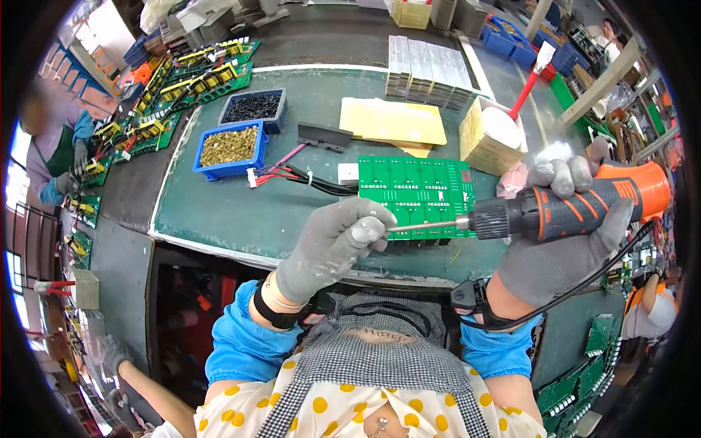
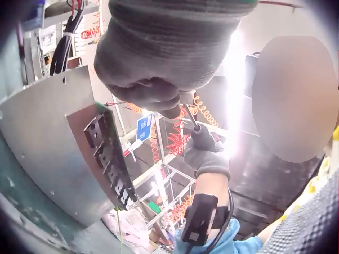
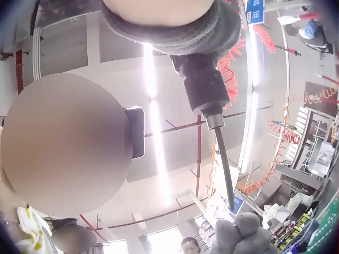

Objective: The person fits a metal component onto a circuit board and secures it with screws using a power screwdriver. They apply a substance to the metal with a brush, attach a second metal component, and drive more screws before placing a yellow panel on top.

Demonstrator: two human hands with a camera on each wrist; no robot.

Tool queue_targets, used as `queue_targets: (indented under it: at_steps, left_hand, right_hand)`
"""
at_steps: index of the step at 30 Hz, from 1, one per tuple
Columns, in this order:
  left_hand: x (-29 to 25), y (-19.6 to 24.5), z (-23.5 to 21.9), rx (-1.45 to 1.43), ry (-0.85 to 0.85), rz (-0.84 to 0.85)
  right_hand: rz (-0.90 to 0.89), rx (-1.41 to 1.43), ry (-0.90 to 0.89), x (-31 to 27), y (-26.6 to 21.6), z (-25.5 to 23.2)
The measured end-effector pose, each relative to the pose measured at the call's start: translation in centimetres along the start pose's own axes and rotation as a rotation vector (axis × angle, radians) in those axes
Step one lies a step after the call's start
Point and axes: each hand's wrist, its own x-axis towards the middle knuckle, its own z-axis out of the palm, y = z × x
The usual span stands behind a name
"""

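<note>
My right hand (image 1: 548, 255) grips an orange and black power screwdriver (image 1: 584, 208), its long bit (image 1: 427, 225) pointing left. At the bit's tip, the curled thumb and fingers of my left hand (image 1: 332, 244) are pinched together; I cannot tell whether a small part is between them. Both hands wear grey gloves. Beneath the bit, a green circuit board (image 1: 412, 182) lies on the green work mat, black and red wires (image 1: 307, 177) running from its left side. In the left wrist view a grey metal plate (image 2: 47, 137) stands beside a row of black parts (image 2: 108, 159).
Brass-coloured screws fill a blue bin (image 1: 230, 150), with a bin of black parts (image 1: 254, 108) behind it. Yellow sheets (image 1: 393, 120), stacked metal plates (image 1: 429, 69) and a cardboard box (image 1: 489, 135) stand farther back. At left, another person (image 1: 62, 139) works beside populated boards (image 1: 182, 87).
</note>
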Motion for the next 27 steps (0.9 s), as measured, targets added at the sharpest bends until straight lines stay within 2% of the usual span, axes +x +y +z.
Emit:
queue_targets:
  at_steps: [3,9,12,15,18,19,22,23,24,26,27]
  left_hand:
    - [-0.1,0.2,-0.4,0.011,-0.013,-0.016]
    - [-0.5,0.0,-0.8,0.01,-0.005,0.026]
    - [-0.6,0.3,-0.3,0.017,0.03,0.03]
    - [0.2,-0.5,0.0,0.539,0.082,0.412]
    - [0.4,-0.2,0.2,0.582,0.052,0.414]
    - [0.5,-0.2,0.0,0.563,0.001,0.369]
    - [0.7,-0.6,-0.2,0.357,0.094,0.249]
    - [0.9,-0.5,-1.0,0.397,0.111,0.196]
    - [1.1,0.1,-1.6,0.196,0.133,0.008]
    - [1.3,2.2,-1.3,0.085,0.236,-0.079]
    - [1.5,2.0,-1.6,-0.049,0.197,-0.073]
  right_hand:
    - [-0.001,-0.076,0.039,-0.3,0.8,0.0]
    - [-0.02,-0.047,0.126,-0.4,1.0,0.3]
    - [0.016,0.012,0.037,-0.6,1.2,0.2]
    - [0.028,-0.059,0.02,-0.8,1.1,0.0]
    - [0.059,-0.082,0.058,-0.5,0.7,-0.1]
    - [0.078,-0.063,0.036,-0.2,0.6,-0.4]
    - [0.047,-0.088,-0.02,0.2,0.5,-0.4]
    - [-0.045,-0.275,0.037,0.0,0.6,-0.1]
    - [-0.045,-0.312,0.0,-0.2,0.6,0.3]
    - [-0.024,-0.361,-0.064,-0.5,0.8,0.3]
    - [-0.008,-0.377,-0.092,-0.6,0.9,0.1]
